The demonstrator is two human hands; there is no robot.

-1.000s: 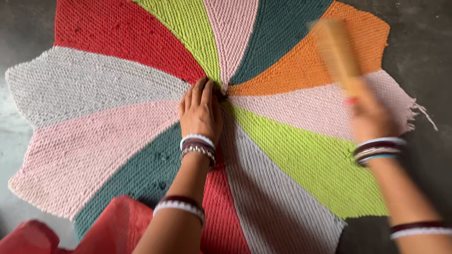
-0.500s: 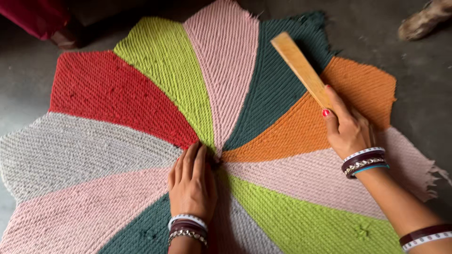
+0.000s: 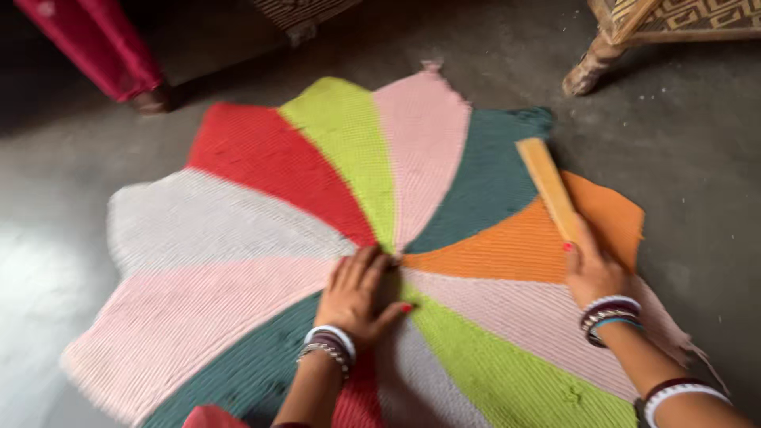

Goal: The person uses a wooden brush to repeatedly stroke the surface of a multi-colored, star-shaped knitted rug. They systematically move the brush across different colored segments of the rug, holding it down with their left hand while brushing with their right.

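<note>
**A:** While I'm watching the head view, I'm seeing the left hand [image 3: 361, 293] lying flat and released, fingers spread, pressing on the centre of the round knitted mat of many coloured wedges [image 3: 261, 230], which is lying spread on the grey concrete floor [image 3: 697, 174].

**B:** And the other hand?

**A:** The right hand [image 3: 594, 269] is clenching around the near end of a flat, pale wooden stick [image 3: 548, 190]. I'm following its long axis running from the hand up and slightly to the left, its free end pointing away from the person, toward the mat's far edge.

**B:** Where is the stick lying?

**A:** It's sitting over the orange wedge [image 3: 515, 246], with its tip reaching the dark teal wedge [image 3: 483, 182]. I'm not able to tell whether it is touching the mat or hovering just above it.

**B:** Any containers or packages?

**A:** I'm finding none to describe. I'm only noting a carved wooden furniture leg [image 3: 590, 67] at the upper right, well apart from the mat, and a red cloth [image 3: 95, 43] hanging at the upper left.
</note>
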